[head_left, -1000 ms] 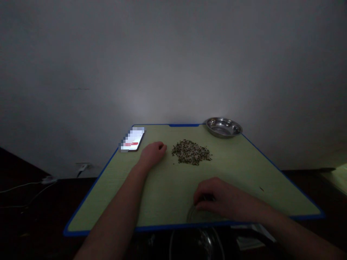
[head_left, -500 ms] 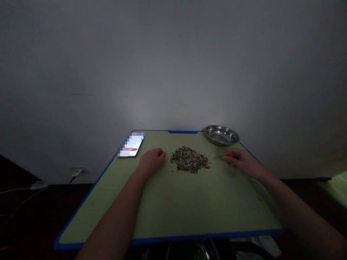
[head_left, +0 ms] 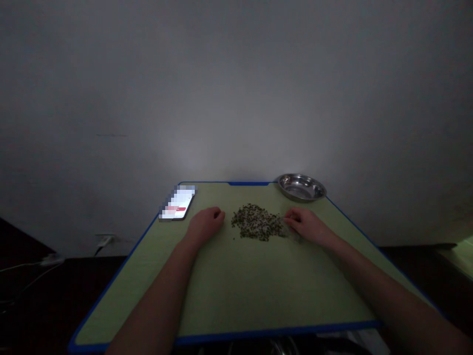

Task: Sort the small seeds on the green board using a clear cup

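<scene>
On the light green tabletop (head_left: 273, 286) lies a loose pile of mixed small grains or seeds (head_left: 256, 222), dark and pale together. My left hand (head_left: 207, 223) rests closed on the table just left of the pile, with nothing visible in its curled fingers. At the pile's right edge, my right hand (head_left: 303, 224) is closed in a pinch. A faint see-through thing (head_left: 291, 232) shows by its fingertips; its kind is too blurred to make out. Behind the right hand stands a shiny metal bowl (head_left: 302, 188) at the back right corner.
A phone (head_left: 179, 203) with a lit, partly blurred screen lies at the back left. The table has a blue rim (head_left: 281, 328) and stands against a pale wall (head_left: 236, 98). A plug (head_left: 104, 240) and cables are low at the left.
My right hand has moved left, from near the table's right side to the edge of the pile. My left hand stays in place. The view has tilted up slightly.
</scene>
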Action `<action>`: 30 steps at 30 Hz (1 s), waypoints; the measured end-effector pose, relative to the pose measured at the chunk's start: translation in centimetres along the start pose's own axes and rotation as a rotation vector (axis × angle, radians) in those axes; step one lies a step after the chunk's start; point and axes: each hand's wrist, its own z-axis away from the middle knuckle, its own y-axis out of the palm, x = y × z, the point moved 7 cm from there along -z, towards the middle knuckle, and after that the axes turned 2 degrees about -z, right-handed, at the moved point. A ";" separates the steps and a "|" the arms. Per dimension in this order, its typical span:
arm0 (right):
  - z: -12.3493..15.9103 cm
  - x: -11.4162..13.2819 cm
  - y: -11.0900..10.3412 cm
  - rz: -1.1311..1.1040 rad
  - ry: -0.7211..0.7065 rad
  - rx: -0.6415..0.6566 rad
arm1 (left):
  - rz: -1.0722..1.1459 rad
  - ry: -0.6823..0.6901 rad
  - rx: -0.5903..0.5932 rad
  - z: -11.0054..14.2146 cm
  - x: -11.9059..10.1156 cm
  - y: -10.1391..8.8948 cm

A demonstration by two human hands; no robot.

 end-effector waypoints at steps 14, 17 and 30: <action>3.9 4.7 1.2 -0.056 -0.093 0.134 | 0.011 0.019 -0.006 -0.1 -0.1 0.1; 4.0 4.5 0.2 -0.055 -0.097 0.114 | 0.005 0.019 -0.001 -0.1 -0.2 0.0; 5.0 3.4 -1.4 -0.015 -0.200 0.308 | -0.002 0.028 -0.013 -0.1 -0.1 0.1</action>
